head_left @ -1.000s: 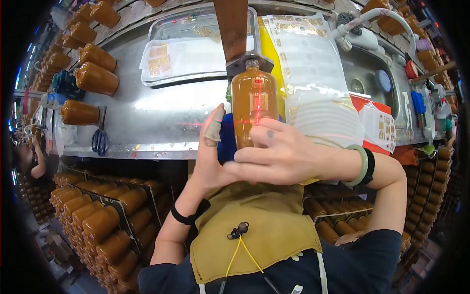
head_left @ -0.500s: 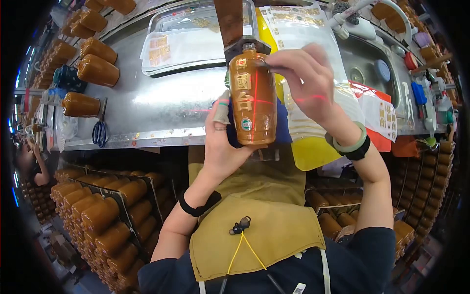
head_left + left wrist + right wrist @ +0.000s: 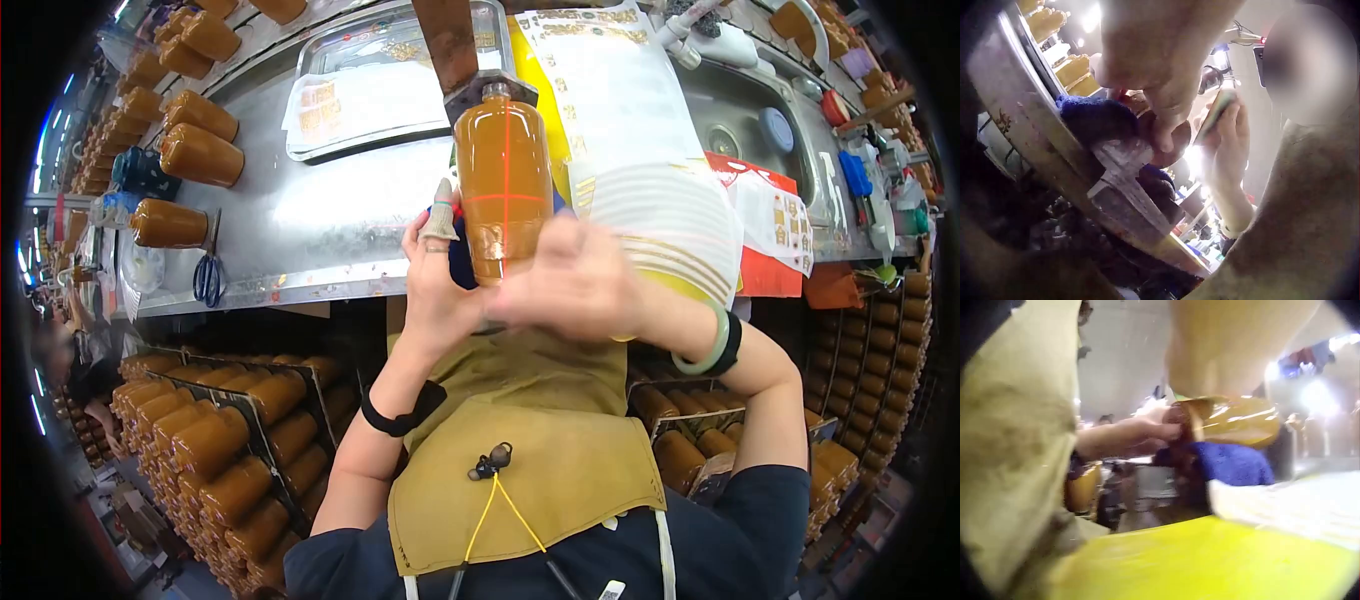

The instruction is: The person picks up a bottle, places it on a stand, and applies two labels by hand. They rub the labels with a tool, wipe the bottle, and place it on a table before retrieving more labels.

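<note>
A glossy brown bottle (image 3: 502, 150) lies on its side over a blue cloth (image 3: 1238, 464), its neck at a metal bracket (image 3: 462, 97). Red laser lines cross its side. My left hand (image 3: 440, 300), with a finger cot on one finger, holds the bottle by its base; in the left wrist view the thumb presses there. Blurred in the head view, my right hand (image 3: 578, 285) is at the bottle's lower right, close to a clear patch with markings (image 3: 490, 240). In the left wrist view that hand grips a flat, green-edged piece (image 3: 1215, 115) whose kind I cannot tell.
Translucent decal sheets (image 3: 610, 110) lie over a yellow board right of the bottle, beside a sink (image 3: 735, 110). At left are a metal tray (image 3: 400, 45), blue-handled scissors (image 3: 208, 280) and several brown bottles (image 3: 200, 155). More bottles are stacked below the counter (image 3: 205, 445).
The bottle has turned, so the gold characters seen half a second ago no longer face up. My right hand went up beside its shoulder, then came back down near the base.
</note>
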Action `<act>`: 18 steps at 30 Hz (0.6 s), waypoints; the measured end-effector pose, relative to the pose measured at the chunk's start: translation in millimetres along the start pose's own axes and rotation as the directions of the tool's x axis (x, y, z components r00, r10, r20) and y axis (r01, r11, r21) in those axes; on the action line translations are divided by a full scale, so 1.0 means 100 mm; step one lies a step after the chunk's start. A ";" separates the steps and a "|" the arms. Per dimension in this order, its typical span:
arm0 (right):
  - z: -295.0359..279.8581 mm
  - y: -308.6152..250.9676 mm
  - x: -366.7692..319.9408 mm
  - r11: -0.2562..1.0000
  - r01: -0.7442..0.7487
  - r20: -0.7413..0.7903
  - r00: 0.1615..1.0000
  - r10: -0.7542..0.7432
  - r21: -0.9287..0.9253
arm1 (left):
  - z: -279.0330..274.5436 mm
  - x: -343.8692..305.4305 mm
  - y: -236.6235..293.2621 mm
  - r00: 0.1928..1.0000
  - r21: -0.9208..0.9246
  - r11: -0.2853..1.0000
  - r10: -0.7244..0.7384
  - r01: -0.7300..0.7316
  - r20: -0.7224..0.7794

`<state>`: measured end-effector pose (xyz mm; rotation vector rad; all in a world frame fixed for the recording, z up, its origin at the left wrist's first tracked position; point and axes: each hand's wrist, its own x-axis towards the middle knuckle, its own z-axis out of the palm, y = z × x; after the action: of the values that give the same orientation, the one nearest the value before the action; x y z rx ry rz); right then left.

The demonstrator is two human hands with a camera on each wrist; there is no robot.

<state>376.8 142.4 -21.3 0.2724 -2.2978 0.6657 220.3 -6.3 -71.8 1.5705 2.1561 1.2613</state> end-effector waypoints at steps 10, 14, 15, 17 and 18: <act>-0.03 0.06 -0.02 0.994 -0.072 -0.056 0.996 0.067 -0.082 | 0.06 -0.04 0.02 0.996 -0.128 0.988 -0.087 0.086 -0.006; -0.02 0.30 -0.08 0.918 -0.125 -0.200 0.978 0.051 -0.377 | -0.09 -0.02 0.27 0.991 -0.057 0.998 0.015 -0.023 -0.136; 0.00 0.21 -0.11 0.913 0.011 -0.075 0.996 -0.045 -0.408 | -0.09 -0.02 0.31 0.983 -0.118 0.993 -0.029 0.008 -0.182; -0.05 -0.14 -0.05 0.976 0.145 0.116 0.985 -0.127 -0.166 | 0.02 -0.05 0.13 0.979 -0.075 0.996 -0.071 0.058 -0.189; -0.03 -0.12 0.02 0.984 0.020 0.062 0.998 -0.009 -0.174 | 0.05 -0.08 0.03 0.992 -0.017 0.999 -0.042 0.040 -0.122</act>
<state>381.4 133.5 -13.7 0.2292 -2.3924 0.4497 228.2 -10.4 -75.2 1.4711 2.2345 1.3902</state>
